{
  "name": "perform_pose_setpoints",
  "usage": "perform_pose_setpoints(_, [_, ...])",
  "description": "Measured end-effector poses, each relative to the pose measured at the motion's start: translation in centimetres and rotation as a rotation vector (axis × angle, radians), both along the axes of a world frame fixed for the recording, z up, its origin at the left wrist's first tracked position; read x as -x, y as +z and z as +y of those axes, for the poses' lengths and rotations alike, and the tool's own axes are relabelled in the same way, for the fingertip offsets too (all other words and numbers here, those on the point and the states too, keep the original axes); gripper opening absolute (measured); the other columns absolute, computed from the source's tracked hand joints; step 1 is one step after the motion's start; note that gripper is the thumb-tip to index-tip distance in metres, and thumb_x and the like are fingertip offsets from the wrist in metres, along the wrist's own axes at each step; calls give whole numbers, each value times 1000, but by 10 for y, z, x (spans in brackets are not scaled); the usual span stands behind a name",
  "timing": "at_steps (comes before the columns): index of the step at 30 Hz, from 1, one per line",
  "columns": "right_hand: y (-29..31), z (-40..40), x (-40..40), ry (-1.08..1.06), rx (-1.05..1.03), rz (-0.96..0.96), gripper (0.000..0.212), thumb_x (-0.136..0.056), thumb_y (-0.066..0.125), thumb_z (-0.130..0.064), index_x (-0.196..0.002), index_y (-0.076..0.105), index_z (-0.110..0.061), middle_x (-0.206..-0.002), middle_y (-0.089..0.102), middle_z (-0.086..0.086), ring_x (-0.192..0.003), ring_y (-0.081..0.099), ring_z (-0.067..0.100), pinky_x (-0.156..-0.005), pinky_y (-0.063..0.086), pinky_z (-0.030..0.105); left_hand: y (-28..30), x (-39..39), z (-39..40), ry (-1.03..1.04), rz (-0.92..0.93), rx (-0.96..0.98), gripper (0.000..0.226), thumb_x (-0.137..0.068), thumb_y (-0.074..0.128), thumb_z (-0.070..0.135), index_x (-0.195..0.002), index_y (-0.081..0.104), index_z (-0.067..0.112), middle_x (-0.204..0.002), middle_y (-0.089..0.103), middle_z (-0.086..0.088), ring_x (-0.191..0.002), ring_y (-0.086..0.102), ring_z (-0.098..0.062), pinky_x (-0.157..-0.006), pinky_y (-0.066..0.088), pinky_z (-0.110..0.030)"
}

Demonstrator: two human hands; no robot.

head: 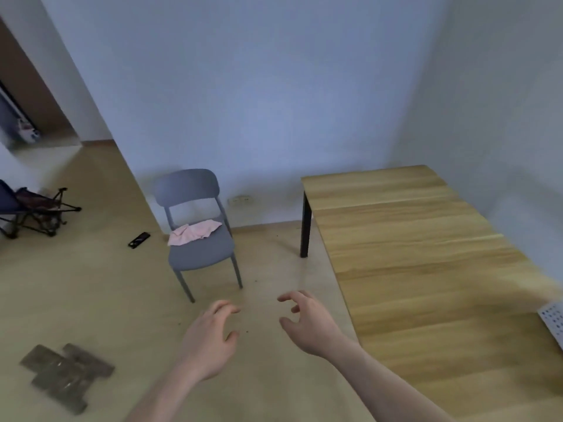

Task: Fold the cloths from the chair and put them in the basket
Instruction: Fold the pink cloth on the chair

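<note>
Our left hand [210, 339], right hand [307, 324] — fingers loose, empty — reaching for cloth [193, 232] at chair [198, 251] seat's back edge.

We've got one view only, head-mounted wide-angle, standing height, pitched forward and down at the floor. Chair [199, 233] sits at about 11 o'clock, mid-distance, facing us. Table [426, 269] runs from 1 to 4 o'clock, near end close by us. Both forearms enter from 6 o'clock, very near the lens. Walls bow at the edges from distortion. No second view, so no overlap.
</note>
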State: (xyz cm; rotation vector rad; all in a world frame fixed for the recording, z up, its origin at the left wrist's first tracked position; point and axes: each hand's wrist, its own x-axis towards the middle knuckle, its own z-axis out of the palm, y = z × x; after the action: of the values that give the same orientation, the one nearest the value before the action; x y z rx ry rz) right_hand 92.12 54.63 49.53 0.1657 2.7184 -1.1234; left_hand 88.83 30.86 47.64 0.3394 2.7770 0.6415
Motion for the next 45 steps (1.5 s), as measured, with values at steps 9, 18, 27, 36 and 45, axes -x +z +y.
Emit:
perform_pose_setpoints(9, [-22, -99, 120, 53, 18, -52, 43, -96, 64, -33, -138, 56, -32, -138, 50, -12, -117, 57, 9, -97, 52, 28, -6, 115, -112, 54, -26, 29, 46, -93, 60, 28, -138, 53, 33, -146, 40, 17, -130, 48, -15, -108, 41, -32])
perform_pose_setpoints(18, [-51, -170, 297, -11, 72, -116, 42, -91, 64, -26, -133, 60, -28, -130, 56, -6, -110, 59, 14, -92, 50, 28, -7, 289, -196, 52, -88, 103, 44, -93, 61, 27, -137, 53, 31, -143, 44, 14, -129, 49, -18, -108, 38, -29])
perform_pose_setpoints(27, [-53, -234, 434, -13, 49, -126, 39, -93, 64, -25, -130, 59, -33, -131, 52, -16, -109, 60, 9, -81, 45, 20, -24, 425, -269, 43, -196, 91, 46, -94, 57, 28, -139, 50, 31, -145, 41, 13, -133, 44, -17, -111, 38, -31])
perform_pose_setpoints(36, [-89, -315, 542, -279, 45, -165, 36, -94, 68, -29, -128, 59, -35, -132, 51, -18, -107, 59, 8, -83, 46, 21, -65, 603, -327, -223, -257, 60, 47, -94, 54, 21, -141, 52, 25, -148, 40, 12, -134, 43, -14, -109, 39, -29])
perform_pose_setpoints(45, [-95, -418, 586, -447, 32, -190, 37, -95, 67, -30, -131, 59, -32, -130, 52, -15, -107, 57, 7, -84, 43, 19, -90, 727, -415, -432, -322, 187, 48, -93, 51, 11, -140, 54, 22, -148, 41, 6, -132, 46, -16, -109, 41, -30])
